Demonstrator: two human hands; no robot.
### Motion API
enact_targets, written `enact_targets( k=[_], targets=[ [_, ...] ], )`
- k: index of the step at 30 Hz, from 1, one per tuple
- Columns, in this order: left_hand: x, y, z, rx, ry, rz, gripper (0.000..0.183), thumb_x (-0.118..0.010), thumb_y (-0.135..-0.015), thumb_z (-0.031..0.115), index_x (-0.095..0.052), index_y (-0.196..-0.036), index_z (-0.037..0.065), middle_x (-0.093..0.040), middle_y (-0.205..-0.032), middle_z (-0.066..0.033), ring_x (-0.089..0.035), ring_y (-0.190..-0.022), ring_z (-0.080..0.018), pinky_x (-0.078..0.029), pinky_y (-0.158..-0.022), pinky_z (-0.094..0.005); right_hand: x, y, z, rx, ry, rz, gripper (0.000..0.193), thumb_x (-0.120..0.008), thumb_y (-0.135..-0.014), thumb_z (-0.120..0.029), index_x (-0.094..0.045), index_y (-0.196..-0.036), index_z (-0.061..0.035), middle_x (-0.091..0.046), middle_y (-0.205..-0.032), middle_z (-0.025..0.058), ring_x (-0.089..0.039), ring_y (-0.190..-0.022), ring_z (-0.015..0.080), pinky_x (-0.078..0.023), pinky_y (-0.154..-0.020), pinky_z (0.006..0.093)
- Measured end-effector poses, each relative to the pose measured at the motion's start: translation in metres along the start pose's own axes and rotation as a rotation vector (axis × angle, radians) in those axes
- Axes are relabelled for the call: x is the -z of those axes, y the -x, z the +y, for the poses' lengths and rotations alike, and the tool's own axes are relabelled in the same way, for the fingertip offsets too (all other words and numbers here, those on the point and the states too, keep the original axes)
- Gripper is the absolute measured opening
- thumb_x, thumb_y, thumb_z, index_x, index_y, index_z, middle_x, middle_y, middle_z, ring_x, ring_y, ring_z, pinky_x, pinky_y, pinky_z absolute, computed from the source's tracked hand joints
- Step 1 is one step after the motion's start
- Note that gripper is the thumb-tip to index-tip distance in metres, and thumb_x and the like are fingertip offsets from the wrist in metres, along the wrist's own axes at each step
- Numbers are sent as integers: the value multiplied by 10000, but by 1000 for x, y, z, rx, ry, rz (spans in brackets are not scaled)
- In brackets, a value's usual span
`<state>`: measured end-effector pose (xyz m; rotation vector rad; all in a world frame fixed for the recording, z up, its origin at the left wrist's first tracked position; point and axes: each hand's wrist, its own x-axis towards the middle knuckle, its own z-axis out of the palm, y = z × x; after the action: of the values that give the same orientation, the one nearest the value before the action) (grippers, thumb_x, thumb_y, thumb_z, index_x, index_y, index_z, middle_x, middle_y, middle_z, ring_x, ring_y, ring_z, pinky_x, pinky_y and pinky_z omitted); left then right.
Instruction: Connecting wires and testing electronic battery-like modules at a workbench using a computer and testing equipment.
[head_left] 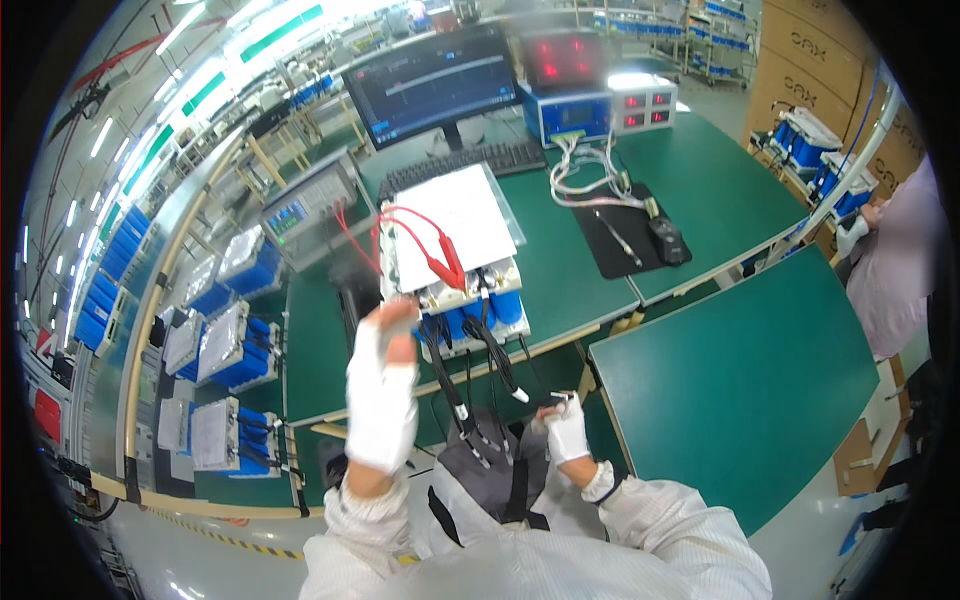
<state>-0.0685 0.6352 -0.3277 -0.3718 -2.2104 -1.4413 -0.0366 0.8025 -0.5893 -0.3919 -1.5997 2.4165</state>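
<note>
A battery pack (508,304) with blue cells and a pale frame stands at the green workbench's front edge, papers lying over it. Two red clips (447,268) on red leads rest at its front terminals. Black cables (487,352) with pale plug ends hang from it toward my lap. My left hand (383,395), in a white fingerless glove, is raised beside the pack's left front corner; its fingers are smeared by motion. Lower right, my right hand (568,428), gloved the same way, is closed near the cable ends; what its fingers pinch is too small to make out.
Behind the pack are a keyboard (515,159), a monitor (432,85) and a blue test box (567,112) with bundled wires. A mouse (666,241) and pen (618,237) lie on a black mat. More packs (237,345) stand left; a person (895,255) is at right.
</note>
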Motion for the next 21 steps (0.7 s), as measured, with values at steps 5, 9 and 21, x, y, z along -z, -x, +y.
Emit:
enact_targets(
  k=[5, 9, 21],
  targets=[
    [-67, -77, -25, 181, 441, -161, 561, -353, -983, 495, -513, -1211, 7, -629, -940, -56, -551, -772, -106, -439, -678, -232, 2, 15, -20, -540, -44, -216, 118, -403, -924, -117, -505, -928, -59, -479, -631, 54, -432, -439, 143, -295, -369, 264],
    [-86, -86, -27, 170, 593, 155, 374, -384, -996, 432, -452, -828, 104, -409, -648, 2, -371, -561, -99, -375, -540, -244, 3, 14, -27, -528, -88, -294, 158, -384, -930, -107, -532, -909, -55, -473, -611, 40, -436, -470, 118, -315, -410, 255],
    [-119, -83, -18, 100, 722, 84, 370, -346, -1016, 381, -390, -766, 111, -380, -628, 9, -316, -543, -82, -260, -475, -220, 6, 7, -15, -519, 1, -387, 165, -399, -937, -112, -546, -940, -38, -506, -638, 36, -451, -459, 124, -327, -400, 258]
  ],
)
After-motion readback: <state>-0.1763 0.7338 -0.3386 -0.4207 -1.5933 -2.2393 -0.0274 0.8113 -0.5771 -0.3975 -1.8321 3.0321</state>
